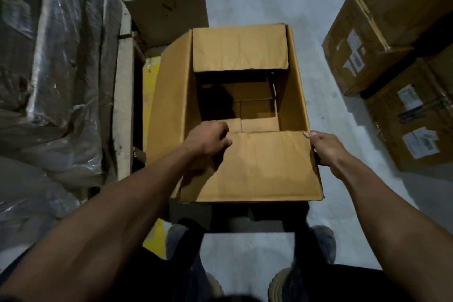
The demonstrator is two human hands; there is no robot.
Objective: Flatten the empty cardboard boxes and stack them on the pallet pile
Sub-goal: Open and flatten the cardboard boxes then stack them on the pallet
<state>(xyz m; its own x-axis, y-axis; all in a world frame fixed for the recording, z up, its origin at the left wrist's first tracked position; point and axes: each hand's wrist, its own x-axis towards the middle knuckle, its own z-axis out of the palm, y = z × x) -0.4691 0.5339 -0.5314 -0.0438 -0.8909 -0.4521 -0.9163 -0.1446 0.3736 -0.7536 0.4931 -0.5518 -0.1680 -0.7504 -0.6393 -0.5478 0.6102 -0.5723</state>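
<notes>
An open, empty brown cardboard box point(291, 95) stands upright on the grey floor in front of me, its top flaps spread. My left hand point(208, 140) is curled over the left end of the near flap point(264, 167), fingers hooked at its inner edge. My right hand point(326, 149) grips the box's near right corner, thumb on top of the flap's edge. The far flap point(240, 46) lies folded inward over the opening. The bottom flaps inside look closed.
A pallet pile wrapped in plastic film point(56, 68) rises at the left with a wooden post point(125, 95) beside it. Another carton point(166, 0) sits behind the box. Stacked labelled cartons point(392, 56) stand at the right. My shoes point(321, 240) are below the box.
</notes>
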